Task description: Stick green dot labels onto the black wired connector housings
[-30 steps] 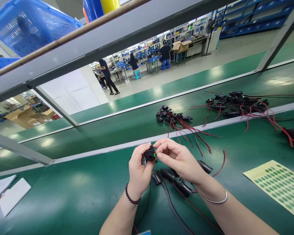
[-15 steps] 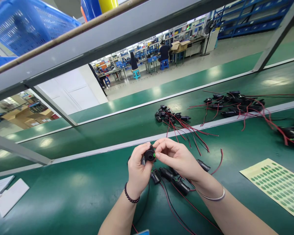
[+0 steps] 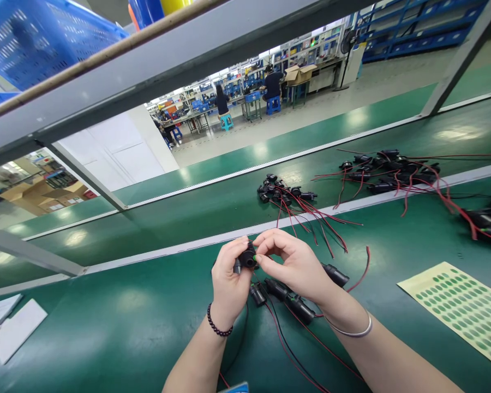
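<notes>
My left hand (image 3: pixel 230 273) is closed around a black cylindrical part (image 3: pixel 249 256) that looks like a small pump, its round end with a hole facing me. Thumb and forefinger of my right hand (image 3: pixel 288 262) pinch a small green sticker (image 3: pixel 255 258) against the side of that part. Below the hands lie several more black pumps (image 3: pixel 300 309) with red and black wires, partly hidden by my right hand and wrist. To the right, a pale sheet (image 3: pixel 417 285) carries rows of green oval stickers.
Two heaps of wired black pumps, a small one (image 3: pixel 276 191) and a larger one (image 3: pixel 387 166), lie beyond the white strip. More pumps (image 3: pixel 489 218) are at the right edge. White papers (image 3: pixel 20 330) lie at left. A shelf beam (image 3: pixel 147 60) with a blue basket (image 3: pixel 65 41) crosses above.
The pump in my left hand has turned slightly, and my right fingertips stay at the green sticker on its side. The whole view has shifted a little.
</notes>
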The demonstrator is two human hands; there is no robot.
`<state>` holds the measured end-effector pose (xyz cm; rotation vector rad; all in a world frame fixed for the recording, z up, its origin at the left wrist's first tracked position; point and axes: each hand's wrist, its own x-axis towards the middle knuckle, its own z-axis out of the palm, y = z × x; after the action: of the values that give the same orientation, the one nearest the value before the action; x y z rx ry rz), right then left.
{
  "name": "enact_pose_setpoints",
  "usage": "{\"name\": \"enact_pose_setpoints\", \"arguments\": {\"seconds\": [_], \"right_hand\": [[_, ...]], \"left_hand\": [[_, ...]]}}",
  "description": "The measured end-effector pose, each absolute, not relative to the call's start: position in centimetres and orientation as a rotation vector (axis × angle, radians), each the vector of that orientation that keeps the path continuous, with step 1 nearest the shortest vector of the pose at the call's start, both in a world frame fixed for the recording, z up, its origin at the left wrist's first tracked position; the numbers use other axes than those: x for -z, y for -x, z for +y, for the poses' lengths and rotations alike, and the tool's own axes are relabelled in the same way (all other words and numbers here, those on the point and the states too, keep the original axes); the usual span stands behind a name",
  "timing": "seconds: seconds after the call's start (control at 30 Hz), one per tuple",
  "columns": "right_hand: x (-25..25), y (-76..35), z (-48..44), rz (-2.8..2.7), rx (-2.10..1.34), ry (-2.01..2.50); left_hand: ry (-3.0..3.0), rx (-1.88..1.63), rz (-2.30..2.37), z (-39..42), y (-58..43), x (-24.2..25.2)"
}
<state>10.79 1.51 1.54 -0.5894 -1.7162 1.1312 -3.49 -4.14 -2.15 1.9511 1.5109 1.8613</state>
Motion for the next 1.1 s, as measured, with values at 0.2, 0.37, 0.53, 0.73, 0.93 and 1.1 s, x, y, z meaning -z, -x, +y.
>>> {"name": "enact_pose_setpoints", "arguments": {"seconds": [0.2, 0.37, 0.53, 0.73, 0.93, 1.1], "right_hand": [[-1.16, -10.44, 1.25, -1.719, -1.058, 0.593], [-0.68, -9.9, 1.11, -1.623, -1.109, 0.624], [-0.58, -10.15, 1.59, -1.551, -1.356, 0.584], [-0.71, -10.26, 1.8, -1.519, -1.393, 0.574], [-0.67, -10.28, 1.86, -1.526, -1.409, 0.536], [-0.54, -10.2, 1.66, -1.573, -1.332, 0.545]], "left_hand": [[-2.037, -1.912, 1.572, -4.15, 3.61, 2.47], [-1.932, -1.928, 1.61, -4.1, 3.58, 2.66], [-1.679, -1.841, 1.57, -4.04, 3.14, 2.3], [-1.615, -1.847, 1.511, -4.0, 3.07, 2.22], [-1.716, -1.858, 1.511, -4.01, 3.44, 2.53], [-1.897, -1.93, 1.549, -4.02, 3.55, 2.45]]}}
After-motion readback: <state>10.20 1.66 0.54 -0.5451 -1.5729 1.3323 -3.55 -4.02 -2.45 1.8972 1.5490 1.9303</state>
